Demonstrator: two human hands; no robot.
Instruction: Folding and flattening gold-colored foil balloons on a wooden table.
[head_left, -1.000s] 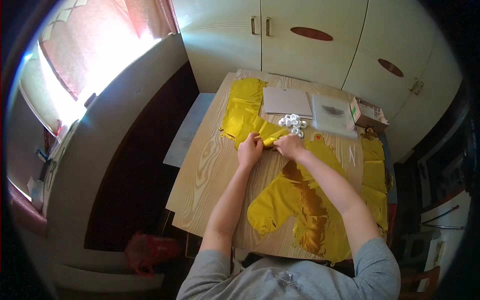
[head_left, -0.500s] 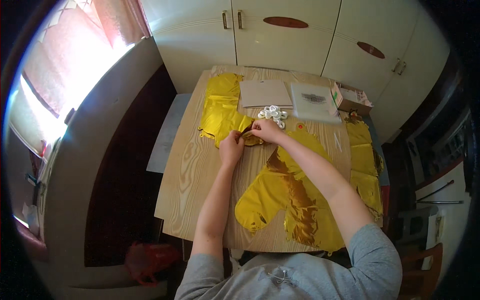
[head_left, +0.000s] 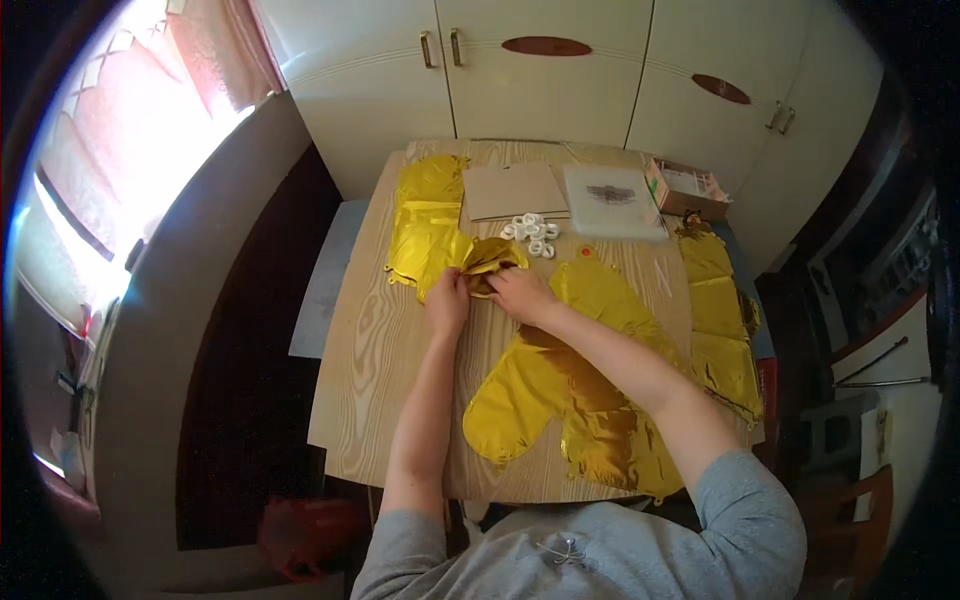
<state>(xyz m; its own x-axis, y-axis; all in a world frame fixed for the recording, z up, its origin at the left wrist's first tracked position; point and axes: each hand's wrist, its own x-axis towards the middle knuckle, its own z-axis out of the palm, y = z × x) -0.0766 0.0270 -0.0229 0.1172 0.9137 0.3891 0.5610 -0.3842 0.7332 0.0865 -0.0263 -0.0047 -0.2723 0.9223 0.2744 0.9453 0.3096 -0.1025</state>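
Note:
A flat gold foil balloon (head_left: 425, 215) lies at the far left of the table, its near right end crumpled and folded. My left hand (head_left: 446, 303) is closed on the near edge of that folded end. Beside it, my right hand (head_left: 520, 295) has its fingers pressed into the creased foil; the fingertips are partly hidden in the folds. Under my right forearm a second, larger gold foil balloon (head_left: 505, 400) is spread out flat, with wrinkled, darker-reflecting patches. Just beyond my right hand sits a small heap of white rings (head_left: 530, 233).
At the back lie a beige cardboard sheet (head_left: 515, 190) and a clear plastic packet (head_left: 612, 205). An open box (head_left: 690, 188) stands at the far right corner. More gold foil (head_left: 718, 310) lies along the right edge, near thin white sticks (head_left: 662, 278). White cabinets (head_left: 545, 90) rise behind the wooden table (head_left: 360, 400).
The folded end of the foil balloon has been opened out and raised between my hands. My right hand has moved nearer to me. The whole view has shifted slightly.

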